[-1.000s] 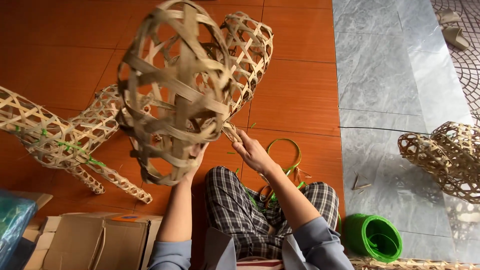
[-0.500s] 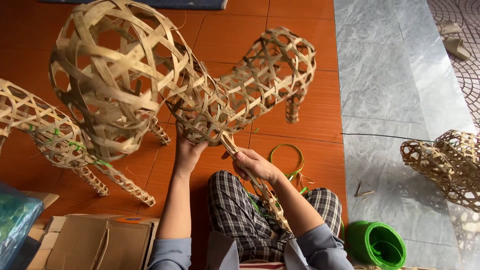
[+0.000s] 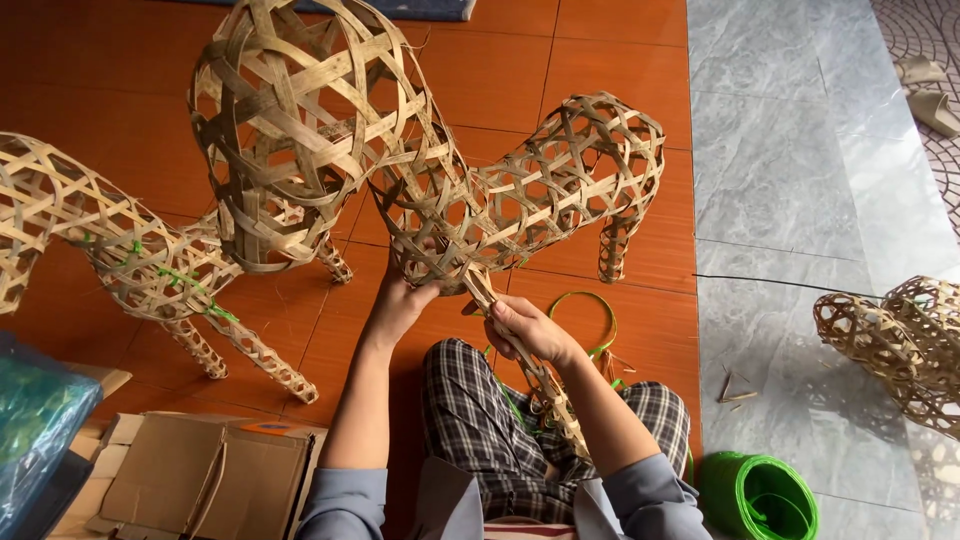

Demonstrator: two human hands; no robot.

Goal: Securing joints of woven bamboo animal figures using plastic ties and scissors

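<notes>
The woven bamboo animal frame [image 3: 440, 190] is now sitting lower and more level than a moment ago, its rounded head swung to the left and its body stretching toward the orange floor tiles [image 3: 620, 60]. The left hand [image 3: 400, 305] is cupping the chest from below, fingers curled on the weave. The right hand [image 3: 525, 328] is gripping a woven leg [image 3: 540, 385] running down over the checked lap, fingers closed around it. A second frame [image 3: 120, 250] is standing at the left.
</notes>
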